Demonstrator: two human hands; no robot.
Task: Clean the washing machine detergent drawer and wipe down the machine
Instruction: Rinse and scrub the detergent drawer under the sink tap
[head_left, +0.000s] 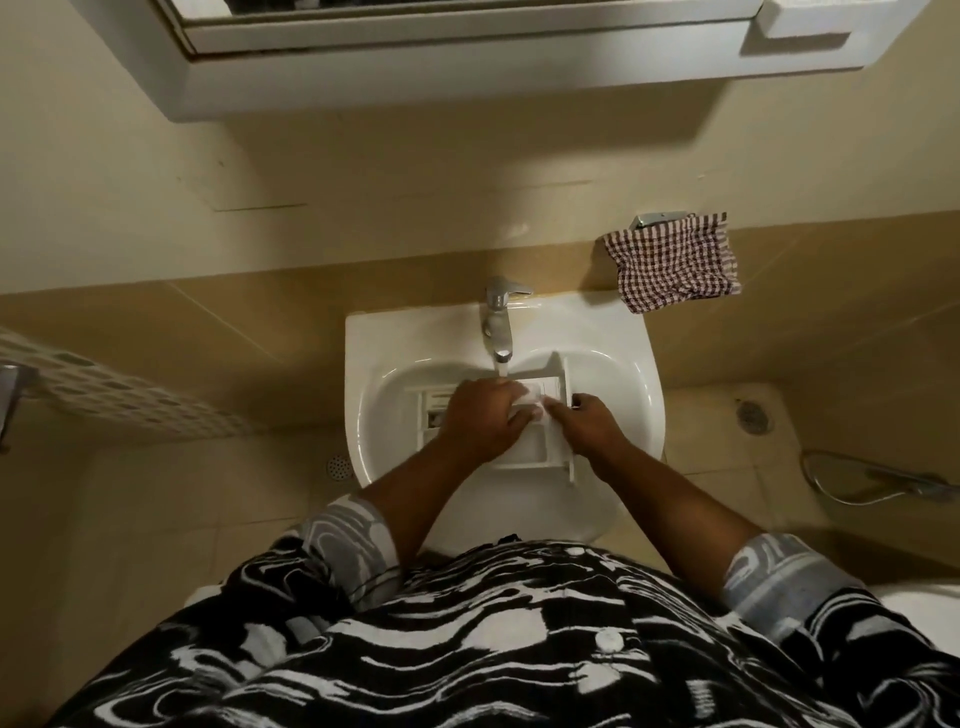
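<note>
detergent drawer (524, 452) lies in sink (363, 374) under running tap (497, 327) for rinsing | left hand (480, 423) presses small white piece | right hand (587, 423) steadies drawer's right wall

Dim warm light, soft blur, wide-angle edge distortion.

White drawer (524, 452) in a white sink (374, 332), red-and-white checked cloth (675, 262), beige tiled wall (363, 208)
</note>
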